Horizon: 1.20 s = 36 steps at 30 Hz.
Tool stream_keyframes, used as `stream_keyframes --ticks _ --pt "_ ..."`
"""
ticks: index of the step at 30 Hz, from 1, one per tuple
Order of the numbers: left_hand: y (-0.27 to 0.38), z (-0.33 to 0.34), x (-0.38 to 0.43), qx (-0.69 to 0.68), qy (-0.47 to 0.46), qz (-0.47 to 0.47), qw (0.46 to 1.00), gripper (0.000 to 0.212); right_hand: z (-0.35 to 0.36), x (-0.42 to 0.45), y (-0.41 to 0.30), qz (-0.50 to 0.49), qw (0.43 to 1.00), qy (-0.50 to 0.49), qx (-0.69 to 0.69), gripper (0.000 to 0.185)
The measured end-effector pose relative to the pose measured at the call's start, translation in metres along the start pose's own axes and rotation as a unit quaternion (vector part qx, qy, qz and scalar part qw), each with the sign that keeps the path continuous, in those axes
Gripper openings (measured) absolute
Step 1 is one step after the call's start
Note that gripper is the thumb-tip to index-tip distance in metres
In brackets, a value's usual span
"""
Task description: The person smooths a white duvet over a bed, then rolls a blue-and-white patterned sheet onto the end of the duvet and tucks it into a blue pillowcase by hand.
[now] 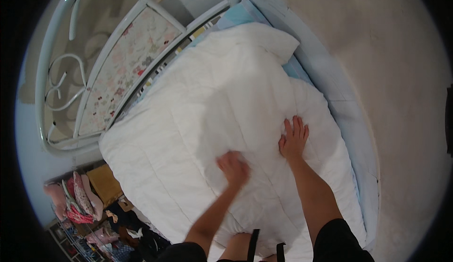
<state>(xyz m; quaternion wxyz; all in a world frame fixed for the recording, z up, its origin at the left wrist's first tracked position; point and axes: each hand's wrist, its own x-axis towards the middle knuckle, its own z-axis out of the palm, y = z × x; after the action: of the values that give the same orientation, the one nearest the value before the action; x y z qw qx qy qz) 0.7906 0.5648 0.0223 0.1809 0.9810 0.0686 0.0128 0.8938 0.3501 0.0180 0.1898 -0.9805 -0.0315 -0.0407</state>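
Note:
A white quilted comforter [198,113] with stitched lines lies spread across the bed, its far corner folded at the upper right. My right hand [294,138] rests on it with the fingers apart, palm down. Lower and to the left, my left hand [234,166] is over the comforter and blurred; whether its fingers pinch the cloth cannot be told. Light blue bedding [236,16] shows from under the comforter at the far corner and along the right side. My knee shows on the bed at the bottom.
A white metal headboard [102,53] with a floral panel stands at the left. The pale wall [389,85] runs along the right side of the bed. At the lower left, a wire rack [79,242] holds clothes and pillows, near a brown cardboard box [104,184].

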Motion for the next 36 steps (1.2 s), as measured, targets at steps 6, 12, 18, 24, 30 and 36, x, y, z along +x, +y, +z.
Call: stream_keyframes --ticks 6,12,18,24,30,36 --pt "-0.049 -0.027 0.239 0.04 0.173 0.01 0.984 0.028 0.003 -0.001 -0.007 -0.011 1.0 0.02 -0.011 0.057" --pt "-0.033 -0.015 0.258 0.064 0.187 -0.089 0.976 0.017 0.0 -0.003 -0.001 0.008 1.0 0.009 -0.02 0.056" --pt "-0.038 -0.013 0.264 0.056 0.191 -0.074 0.977 0.018 -0.009 0.012 -0.007 -0.001 0.998 0.058 -0.018 0.039" --pt "-0.053 -0.024 0.27 0.068 0.154 -0.107 0.98 0.02 -0.024 0.133 -0.041 0.145 0.942 0.248 0.172 0.021" --pt "-0.034 -0.011 0.276 0.044 0.148 -0.085 0.984 0.02 -0.016 0.245 -0.025 0.266 0.934 -0.139 0.192 0.036" --pt "-0.056 -0.024 0.276 0.064 0.152 -0.083 0.983 0.021 -0.087 0.256 -0.123 0.331 0.851 0.072 0.402 0.023"
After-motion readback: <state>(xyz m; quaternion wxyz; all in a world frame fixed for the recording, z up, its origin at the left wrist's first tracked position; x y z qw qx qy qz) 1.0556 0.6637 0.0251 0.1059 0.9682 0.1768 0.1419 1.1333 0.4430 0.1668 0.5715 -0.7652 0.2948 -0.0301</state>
